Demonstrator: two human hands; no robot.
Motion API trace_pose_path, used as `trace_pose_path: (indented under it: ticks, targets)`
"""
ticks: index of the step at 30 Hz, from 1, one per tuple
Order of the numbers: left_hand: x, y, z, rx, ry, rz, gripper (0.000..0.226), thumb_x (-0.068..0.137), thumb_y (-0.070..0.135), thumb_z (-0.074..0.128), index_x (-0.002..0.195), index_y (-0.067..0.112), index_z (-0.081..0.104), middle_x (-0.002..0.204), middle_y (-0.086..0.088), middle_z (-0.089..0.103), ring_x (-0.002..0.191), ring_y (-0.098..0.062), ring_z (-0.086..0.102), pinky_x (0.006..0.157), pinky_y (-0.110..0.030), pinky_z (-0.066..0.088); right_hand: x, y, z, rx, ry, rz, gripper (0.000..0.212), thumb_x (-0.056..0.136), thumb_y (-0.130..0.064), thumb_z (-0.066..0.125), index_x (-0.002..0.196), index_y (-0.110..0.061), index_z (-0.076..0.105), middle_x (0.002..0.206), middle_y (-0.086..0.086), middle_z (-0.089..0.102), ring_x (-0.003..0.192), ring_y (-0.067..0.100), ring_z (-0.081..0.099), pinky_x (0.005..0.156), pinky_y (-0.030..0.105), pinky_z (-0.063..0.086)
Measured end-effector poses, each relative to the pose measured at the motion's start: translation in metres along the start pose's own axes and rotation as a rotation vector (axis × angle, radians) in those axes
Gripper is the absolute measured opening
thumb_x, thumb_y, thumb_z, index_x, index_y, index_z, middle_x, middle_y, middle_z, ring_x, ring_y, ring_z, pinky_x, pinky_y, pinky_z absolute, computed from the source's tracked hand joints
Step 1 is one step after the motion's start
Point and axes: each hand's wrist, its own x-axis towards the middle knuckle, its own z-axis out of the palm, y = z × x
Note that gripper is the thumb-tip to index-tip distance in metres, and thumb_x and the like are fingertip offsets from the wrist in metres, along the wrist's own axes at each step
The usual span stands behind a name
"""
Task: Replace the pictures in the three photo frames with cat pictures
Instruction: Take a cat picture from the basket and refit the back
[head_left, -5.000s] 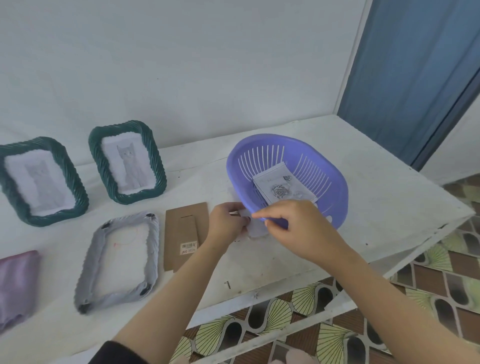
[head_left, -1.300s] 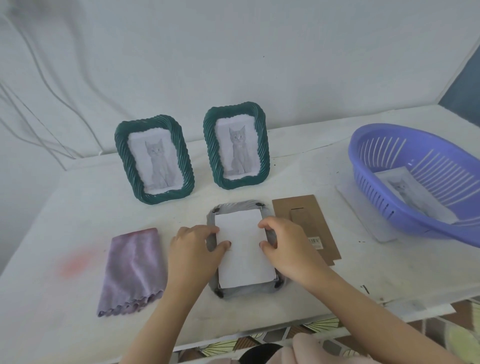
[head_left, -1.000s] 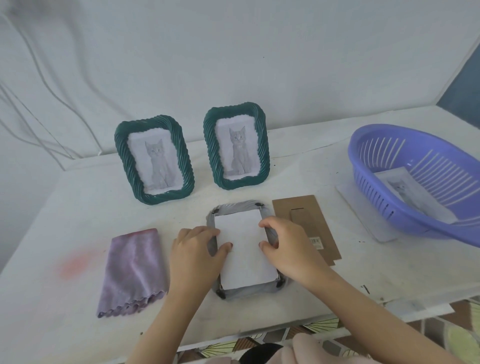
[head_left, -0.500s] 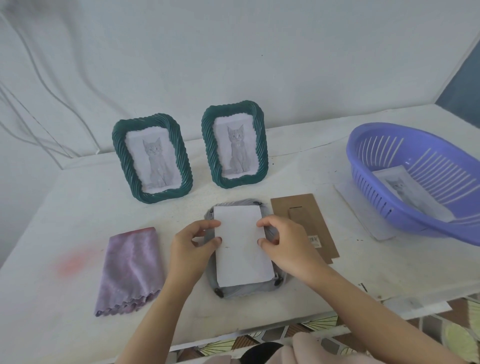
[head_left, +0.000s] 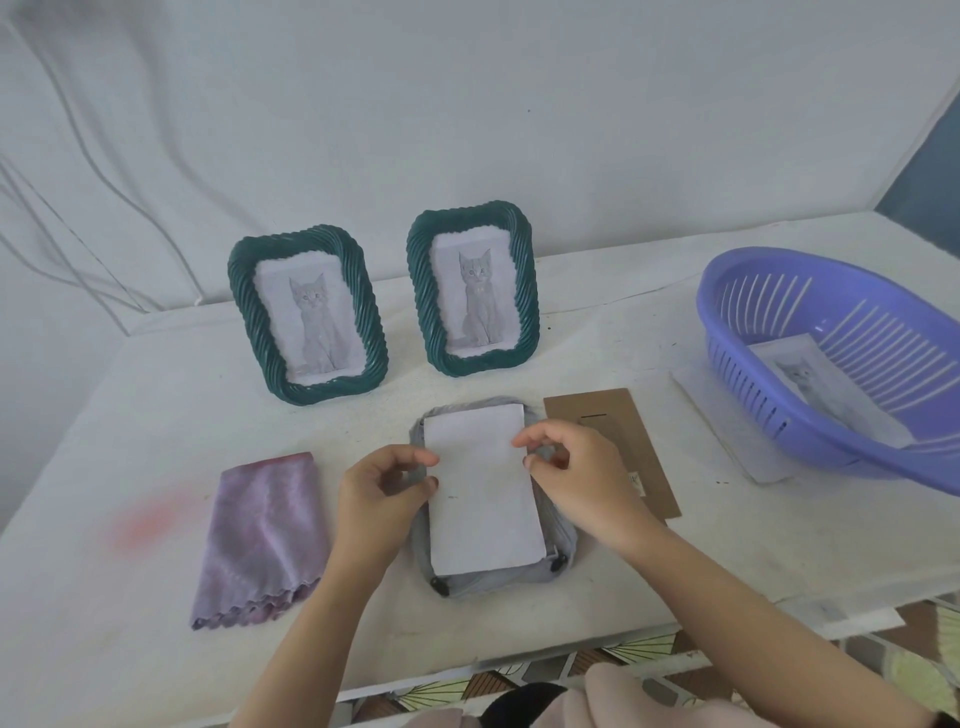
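Head view: left green frame (head_left: 309, 306) and right green frame (head_left: 472, 288) already showed cats. Each grip, left hand (head_left: 384, 499) and right hand (head_left: 582, 478), pinched the white sheet (head_left: 483, 499) over the face-down third frame (head_left: 498, 582) at centre; cardboard backing (head_left: 652, 467) unfitted.

Cloth (head_left: 260, 535) left, basket (head_left: 748, 395) right, frames (head_left: 243, 312) behind

Upper centre: dark green left frame (head_left: 238, 291) and right frame (head_left: 527, 280), twisted-rope ribbing, grey cat prints (head_left: 314, 327) (head_left: 480, 296) | centre: grey frame (head_left: 493, 582), white sheet (head_left: 480, 488) | beside: brown backing board (head_left: 566, 410) | lower left: lilac cloth (head_left: 260, 535) | right edge: violet-blue slotted basket (head_left: 753, 395) | white table (head_left: 156, 405), faint red smear (head_left: 150, 519)
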Motion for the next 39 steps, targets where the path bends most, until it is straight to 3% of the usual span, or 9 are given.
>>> trace_pose_path:
  ticks: [6, 10, 14, 20, 24, 26, 29, 34, 39]
  targets:
    - [-0.004, 0.007, 0.0, 0.068, -0.001, 0.032, 0.034, 0.076, -0.009, 0.065, 0.077, 0.025, 0.068, 0.072, -0.003, 0.056, 0.054, -0.002, 0.04, 0.053, -0.009, 0.037, 0.004, -0.005, -0.003, 0.014, 0.046, -0.015, 0.025, 0.085, -0.006, 0.058, 0.088, -0.029, 0.068, 0.081, -0.018, 0.06, 0.073, 0.001, 0.057, 0.069, 0.006, 0.045]
    - [-0.007, 0.012, -0.003, 0.06, 0.01, 0.039, 0.033, 0.077, -0.005, 0.065, 0.079, 0.027, 0.068, 0.09, 0.01, 0.067, 0.086, -0.003, 0.057, 0.076, -0.012, 0.042, 0.008, -0.011, -0.005, 0.123, 0.024, -0.001, 0.025, 0.085, -0.001, 0.057, 0.091, -0.02, 0.071, 0.081, -0.009, 0.061, 0.071, 0.011, 0.059, 0.075, 0.028, 0.056]
    - [-0.006, 0.018, -0.006, 0.067, -0.015, 0.061, 0.032, 0.077, -0.004, 0.066, 0.082, 0.028, 0.069, 0.097, 0.014, 0.068, 0.093, 0.013, 0.057, 0.083, -0.01, 0.041, 0.013, -0.015, -0.007, 0.111, 0.009, 0.006, 0.023, 0.085, 0.0, 0.057, 0.094, -0.017, 0.07, 0.083, -0.003, 0.062, 0.06, 0.01, 0.059, 0.064, 0.018, 0.054]
    - [-0.008, 0.017, -0.004, 0.107, -0.035, 0.04, 0.028, 0.077, -0.003, 0.066, 0.083, 0.024, 0.069, 0.098, 0.011, 0.066, 0.079, 0.019, 0.056, 0.063, 0.001, 0.04, 0.011, -0.01, -0.005, 0.011, -0.01, 0.002, 0.026, 0.085, 0.0, 0.055, 0.098, -0.017, 0.07, 0.09, 0.002, 0.065, 0.075, 0.013, 0.062, 0.073, 0.026, 0.057]
    - [-0.009, 0.015, -0.002, 0.168, -0.036, 0.041, 0.028, 0.077, -0.002, 0.067, 0.083, 0.025, 0.068, 0.098, 0.012, 0.064, 0.074, 0.021, 0.053, 0.059, 0.001, 0.039, 0.009, -0.008, -0.006, -0.074, -0.018, -0.037, 0.027, 0.087, -0.003, 0.053, 0.105, -0.016, 0.068, 0.092, -0.003, 0.062, 0.079, 0.005, 0.058, 0.069, 0.004, 0.046]
    - [-0.009, 0.013, -0.002, 0.217, -0.043, 0.048, 0.028, 0.076, 0.0, 0.068, 0.082, 0.028, 0.068, 0.098, 0.012, 0.064, 0.081, 0.015, 0.056, 0.064, -0.002, 0.04, 0.007, -0.007, -0.006, -0.136, -0.025, -0.064, 0.027, 0.088, -0.005, 0.053, 0.109, -0.015, 0.067, 0.094, -0.004, 0.062, 0.08, 0.003, 0.056, 0.067, 0.001, 0.042]
    - [-0.008, 0.009, -0.003, 0.4, -0.049, 0.131, 0.029, 0.075, 0.006, 0.071, 0.08, 0.035, 0.066, 0.099, 0.011, 0.065, 0.099, -0.004, 0.054, 0.081, -0.013, 0.037, 0.005, -0.007, -0.006, -0.22, -0.027, -0.101, 0.027, 0.089, -0.009, 0.054, 0.113, -0.016, 0.064, 0.099, -0.002, 0.066, 0.086, 0.007, 0.058, 0.076, 0.014, 0.046]
    - [-0.007, 0.005, -0.003, 0.6, -0.028, 0.234, 0.021, 0.072, 0.01, 0.073, 0.089, 0.023, 0.071, 0.095, 0.006, 0.067, 0.1, -0.017, 0.056, 0.089, -0.029, 0.041, 0.003, -0.008, -0.006, -0.317, -0.01, -0.165, 0.029, 0.089, -0.012, 0.056, 0.117, -0.014, 0.062, 0.09, -0.003, 0.056, 0.081, 0.007, 0.049, 0.075, 0.016, 0.038]
    - [-0.01, 0.006, -0.003, 0.619, -0.002, 0.283, 0.023, 0.073, 0.014, 0.074, 0.096, 0.019, 0.071, 0.097, 0.009, 0.064, 0.099, -0.011, 0.052, 0.09, -0.024, 0.036, 0.004, -0.009, -0.006, -0.262, -0.029, -0.121, 0.03, 0.087, -0.011, 0.058, 0.117, -0.013, 0.063, 0.098, 0.002, 0.066, 0.083, 0.006, 0.053, 0.076, 0.014, 0.039]
